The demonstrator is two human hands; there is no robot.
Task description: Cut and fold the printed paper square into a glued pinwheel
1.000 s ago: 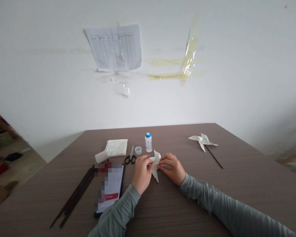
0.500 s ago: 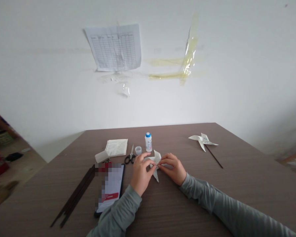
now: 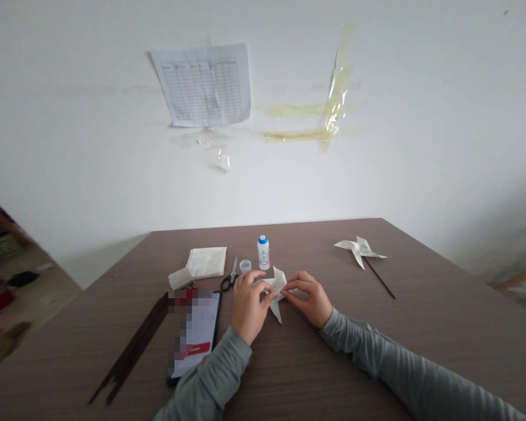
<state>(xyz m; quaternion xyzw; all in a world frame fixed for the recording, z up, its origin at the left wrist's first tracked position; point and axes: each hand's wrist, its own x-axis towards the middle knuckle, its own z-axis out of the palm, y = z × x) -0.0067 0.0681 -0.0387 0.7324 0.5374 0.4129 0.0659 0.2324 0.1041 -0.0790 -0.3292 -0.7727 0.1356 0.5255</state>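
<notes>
Between my hands is a white paper pinwheel [image 3: 279, 279] with pointed blades, low over the table in front of me. My left hand [image 3: 251, 304] pinches it near its centre from the left. From the right, the thumb and fingertips of my right hand [image 3: 309, 297] are pressed together at the centre too; any small part between them is too tiny to make out. Just beyond stands a white glue bottle [image 3: 263, 254] with a blue cap. A small clear plastic cup [image 3: 245, 266] and black-handled scissors [image 3: 229, 280] lie beside my left hand.
On the right lies another paper pinwheel [image 3: 358, 251] on a dark stick [image 3: 381, 279]. To the left are a stack of paper squares [image 3: 207, 262], a small white container [image 3: 180, 278], a phone [image 3: 197, 339] and several dark sticks [image 3: 134, 345]. A wall rises behind the table [image 3: 333, 374].
My right fingertips have shifted very slightly at the pinwheel's centre. Otherwise both hands and the things on the table stay where they were.
</notes>
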